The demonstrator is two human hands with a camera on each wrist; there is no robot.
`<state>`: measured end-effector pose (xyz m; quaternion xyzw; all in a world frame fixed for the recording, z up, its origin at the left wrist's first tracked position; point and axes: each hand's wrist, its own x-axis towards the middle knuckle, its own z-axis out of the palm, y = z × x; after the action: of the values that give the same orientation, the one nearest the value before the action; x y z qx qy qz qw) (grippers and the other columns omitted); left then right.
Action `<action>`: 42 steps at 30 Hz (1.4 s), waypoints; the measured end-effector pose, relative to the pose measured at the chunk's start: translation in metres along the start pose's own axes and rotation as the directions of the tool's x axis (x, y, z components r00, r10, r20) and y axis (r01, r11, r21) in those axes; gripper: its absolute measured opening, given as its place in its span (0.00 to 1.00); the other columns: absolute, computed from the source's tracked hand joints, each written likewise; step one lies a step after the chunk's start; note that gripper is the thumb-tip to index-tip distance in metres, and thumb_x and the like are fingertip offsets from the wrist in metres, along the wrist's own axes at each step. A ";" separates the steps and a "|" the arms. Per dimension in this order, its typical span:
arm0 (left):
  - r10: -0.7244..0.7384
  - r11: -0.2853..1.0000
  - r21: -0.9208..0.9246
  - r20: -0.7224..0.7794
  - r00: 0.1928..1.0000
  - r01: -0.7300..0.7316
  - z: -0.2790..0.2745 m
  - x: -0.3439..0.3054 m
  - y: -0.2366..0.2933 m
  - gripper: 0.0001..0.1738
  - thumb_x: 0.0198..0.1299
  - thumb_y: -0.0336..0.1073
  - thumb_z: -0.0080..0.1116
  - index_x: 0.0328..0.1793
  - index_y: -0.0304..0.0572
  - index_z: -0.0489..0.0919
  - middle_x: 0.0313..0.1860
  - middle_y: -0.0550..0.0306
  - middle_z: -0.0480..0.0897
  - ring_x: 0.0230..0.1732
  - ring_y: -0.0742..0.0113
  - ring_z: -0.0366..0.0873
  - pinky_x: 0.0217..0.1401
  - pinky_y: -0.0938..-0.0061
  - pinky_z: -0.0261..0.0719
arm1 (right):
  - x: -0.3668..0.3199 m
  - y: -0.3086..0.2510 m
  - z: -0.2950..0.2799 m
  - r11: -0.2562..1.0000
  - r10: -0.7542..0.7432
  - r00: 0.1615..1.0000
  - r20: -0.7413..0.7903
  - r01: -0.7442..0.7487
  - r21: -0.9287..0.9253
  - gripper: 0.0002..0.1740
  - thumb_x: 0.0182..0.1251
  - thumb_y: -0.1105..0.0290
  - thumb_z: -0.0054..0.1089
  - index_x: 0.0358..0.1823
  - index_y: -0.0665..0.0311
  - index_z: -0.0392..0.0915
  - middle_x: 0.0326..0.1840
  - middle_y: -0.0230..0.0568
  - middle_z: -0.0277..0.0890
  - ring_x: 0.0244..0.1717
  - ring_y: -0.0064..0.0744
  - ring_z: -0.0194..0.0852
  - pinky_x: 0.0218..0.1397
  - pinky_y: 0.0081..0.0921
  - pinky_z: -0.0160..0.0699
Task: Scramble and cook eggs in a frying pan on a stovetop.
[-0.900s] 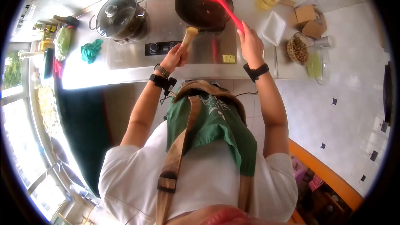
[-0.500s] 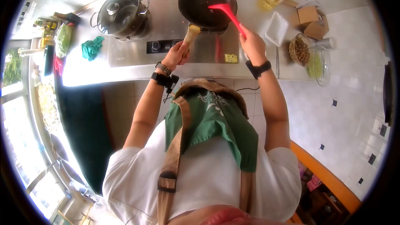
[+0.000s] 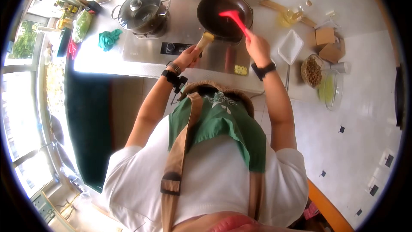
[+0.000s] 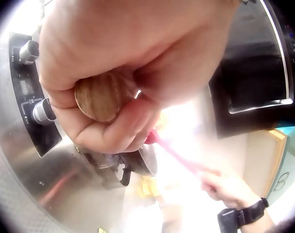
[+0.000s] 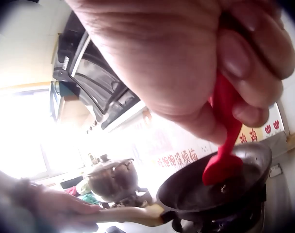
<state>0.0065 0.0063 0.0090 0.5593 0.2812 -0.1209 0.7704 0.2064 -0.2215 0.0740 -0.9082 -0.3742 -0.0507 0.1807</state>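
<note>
A dark wok (image 3: 214, 20) sits over the right burner of the steel stove. Its wooden handle (image 3: 205, 41) points toward the person, and the left hand (image 3: 188, 57) grips it with curled fingers. In the left wrist view the round end of the handle (image 4: 98, 98) pokes out of the fist. The right hand (image 3: 258, 49) holds a red spatula (image 3: 234, 16), its head inside the wok. From the right wrist view, the spatula head (image 5: 222, 169) is low over the wok's inner surface, beside a few small bits.
Left of the wok stands a lidded pot (image 3: 143, 13); a teal cloth (image 3: 110, 39) lies beyond it. To the right are a white tray (image 3: 291, 46), an oil bottle (image 3: 296, 13), a cardboard box (image 3: 329, 43), a bowl of brown pieces (image 3: 312, 72) and a glass bowl (image 3: 332, 91).
The head view has shifted, so the stove sits lower and further right. Within the wok, the spatula head has shifted slightly toward the person. Both hands keep their holds.
</note>
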 end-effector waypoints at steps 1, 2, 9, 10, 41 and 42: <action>-0.003 1.000 -0.012 -0.012 1.000 0.003 0.001 0.000 -0.001 0.24 0.73 0.52 0.43 0.69 0.52 0.64 0.25 0.64 0.68 0.17 0.79 0.60 0.17 0.84 0.59 | -0.012 -0.004 -0.019 1.000 0.001 0.999 0.035 0.000 -0.003 0.18 0.63 0.66 0.55 0.55 0.53 0.78 0.26 0.49 0.79 0.30 0.54 0.79 0.33 0.47 0.77; 0.003 1.000 -0.010 -0.011 1.000 -0.003 0.002 0.000 0.001 0.24 0.73 0.52 0.43 0.69 0.52 0.64 0.25 0.64 0.68 0.17 0.79 0.60 0.17 0.84 0.59 | -0.021 -0.005 -0.036 1.000 0.002 0.998 0.069 -0.001 -0.008 0.18 0.63 0.66 0.55 0.55 0.53 0.78 0.26 0.49 0.80 0.30 0.53 0.79 0.33 0.46 0.78; -0.030 0.998 -0.050 -0.031 0.999 0.029 0.001 0.001 -0.002 0.25 0.73 0.52 0.43 0.70 0.53 0.63 0.27 0.63 0.68 0.17 0.80 0.57 0.16 0.84 0.57 | 0.000 0.017 -0.006 0.998 0.043 0.997 -0.059 -0.046 -0.050 0.20 0.67 0.61 0.53 0.59 0.53 0.74 0.28 0.49 0.80 0.30 0.52 0.80 0.33 0.46 0.79; -0.028 0.998 -0.052 -0.019 0.999 0.027 0.000 0.002 -0.002 0.25 0.73 0.52 0.43 0.70 0.53 0.63 0.27 0.63 0.68 0.16 0.80 0.57 0.16 0.84 0.57 | 0.011 0.013 0.009 0.995 0.062 0.995 -0.082 -0.068 -0.074 0.19 0.67 0.62 0.52 0.59 0.53 0.74 0.28 0.50 0.79 0.29 0.53 0.79 0.33 0.46 0.78; -0.019 0.999 -0.042 -0.029 0.999 0.018 -0.001 0.003 -0.005 0.24 0.73 0.51 0.43 0.69 0.50 0.65 0.27 0.63 0.70 0.17 0.80 0.59 0.16 0.85 0.58 | 0.019 -0.010 -0.058 0.990 0.061 0.989 0.135 -0.077 0.119 0.15 0.64 0.64 0.54 0.50 0.56 0.82 0.40 0.49 0.82 0.43 0.52 0.80 0.46 0.44 0.78; -0.012 0.999 -0.044 -0.033 0.999 0.010 -0.002 0.003 -0.005 0.24 0.73 0.51 0.43 0.69 0.50 0.66 0.27 0.63 0.70 0.17 0.80 0.59 0.16 0.85 0.58 | 0.016 -0.014 -0.060 0.995 0.066 0.982 0.174 -0.077 0.060 0.15 0.63 0.64 0.55 0.50 0.56 0.82 0.40 0.49 0.82 0.42 0.52 0.80 0.46 0.43 0.79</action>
<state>0.0056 0.0066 0.0031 0.5427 0.2995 -0.1096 0.7770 0.2111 -0.2238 0.1375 -0.9155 -0.3570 0.0470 0.1797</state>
